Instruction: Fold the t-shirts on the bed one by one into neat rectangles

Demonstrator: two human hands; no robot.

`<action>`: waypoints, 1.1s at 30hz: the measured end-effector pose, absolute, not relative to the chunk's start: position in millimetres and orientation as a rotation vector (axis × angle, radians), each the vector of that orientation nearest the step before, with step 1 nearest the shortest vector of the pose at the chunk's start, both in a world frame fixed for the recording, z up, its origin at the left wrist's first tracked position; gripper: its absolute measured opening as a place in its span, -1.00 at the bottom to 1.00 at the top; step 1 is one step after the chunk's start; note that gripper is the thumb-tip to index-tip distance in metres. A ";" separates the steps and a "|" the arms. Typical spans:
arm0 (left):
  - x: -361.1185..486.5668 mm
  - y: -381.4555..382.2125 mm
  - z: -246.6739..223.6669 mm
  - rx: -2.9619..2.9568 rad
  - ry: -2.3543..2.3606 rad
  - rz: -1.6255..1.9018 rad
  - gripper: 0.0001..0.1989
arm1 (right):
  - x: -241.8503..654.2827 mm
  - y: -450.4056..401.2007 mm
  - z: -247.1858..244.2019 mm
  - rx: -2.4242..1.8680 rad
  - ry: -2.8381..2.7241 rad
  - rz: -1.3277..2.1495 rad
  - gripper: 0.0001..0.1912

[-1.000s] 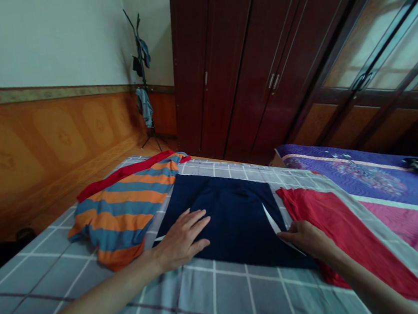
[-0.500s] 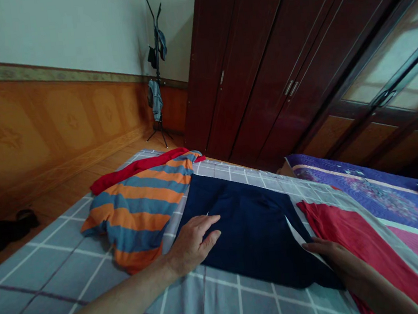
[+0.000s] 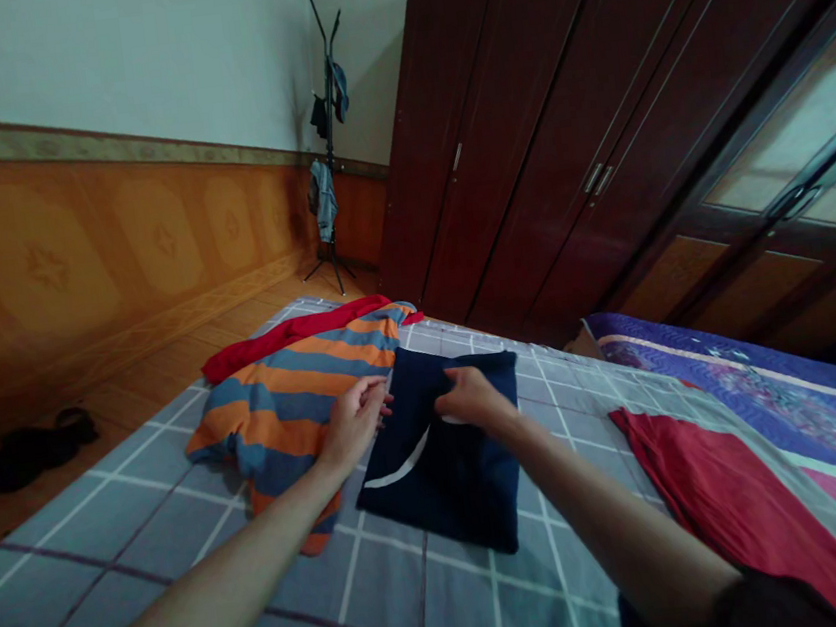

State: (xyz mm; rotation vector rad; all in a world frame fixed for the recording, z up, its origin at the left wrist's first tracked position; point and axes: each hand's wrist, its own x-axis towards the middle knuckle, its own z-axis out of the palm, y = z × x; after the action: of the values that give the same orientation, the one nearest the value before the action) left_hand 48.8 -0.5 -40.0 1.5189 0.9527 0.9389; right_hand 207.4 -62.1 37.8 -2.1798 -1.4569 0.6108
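A dark navy garment [image 3: 460, 490] lies on the bed, folded over into a smaller, roughly square shape, with a white strip curving across its lower left. My right hand [image 3: 471, 398] is closed on the navy cloth near its upper middle, the fingertips partly hidden. At the garment's left edge hovers my left hand [image 3: 359, 421], fingers loosely curled and apart, with nothing seen in it. An orange and grey-blue striped garment [image 3: 284, 399] lies rumpled just left of the navy one, partly behind my left hand.
A red garment [image 3: 299, 325] lies along the far left side of the grey checked bedspread [image 3: 178, 527]. Another red cloth [image 3: 725, 490] is at the right, beside a purple patterned cover [image 3: 694, 352]. Beyond stand a coat rack [image 3: 329, 132] and a dark wooden wardrobe [image 3: 511, 142].
My right hand has moved left, carrying the right part of the navy garment over onto the rest. My left hand has shifted up and left, its fingers more curled.
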 end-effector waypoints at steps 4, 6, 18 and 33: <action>46.1 10.8 -51.7 1.604 1.023 0.899 -0.61 | 141.8 -51.2 11.4 -2.245 -1.754 0.518 -0.67; 45.8 12.6 -55.5 1.657 1.026 0.897 -0.66 | 130.6 -62.4 7.8 -2.229 -1.851 0.455 -0.66; 41.9 4.9 -51.9 1.935 0.962 0.668 -0.48 | 193.5 -176.7 -24.5 -1.996 -2.113 -0.075 -0.74; 37.5 5.3 -46.6 2.108 1.072 0.568 -0.44 | 222.5 -211.8 -40.9 -1.944 -2.104 -0.392 -0.54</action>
State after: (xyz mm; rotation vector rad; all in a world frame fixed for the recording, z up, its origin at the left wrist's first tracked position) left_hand 37.5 5.3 -46.6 2.1083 1.0718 0.5682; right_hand 222.5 -211.8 -40.9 -1.9441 -2.1043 -0.3916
